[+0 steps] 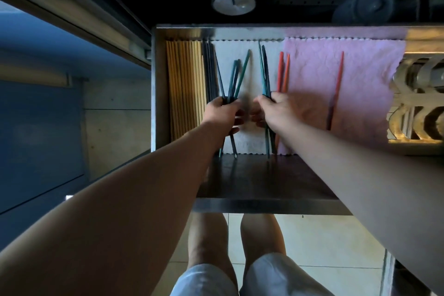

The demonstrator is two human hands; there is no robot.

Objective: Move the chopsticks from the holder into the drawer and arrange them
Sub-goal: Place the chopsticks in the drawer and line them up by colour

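Head view, left to right inside the open drawer (158, 84): wooden chopsticks (186, 84) lie packed against the left wall. The left hand (223, 110) has its fingers closed around a splayed bunch of dark and teal chopsticks (234, 79); the right hand (274, 109) grips a tighter teal pair (264, 72). Orange chopsticks (283, 72) lie beside it, and a red one (336, 86) lies alone on the pink cloth (370, 79). Squaring the tips before laying each bunch parallel to the wooden row would likely work best.
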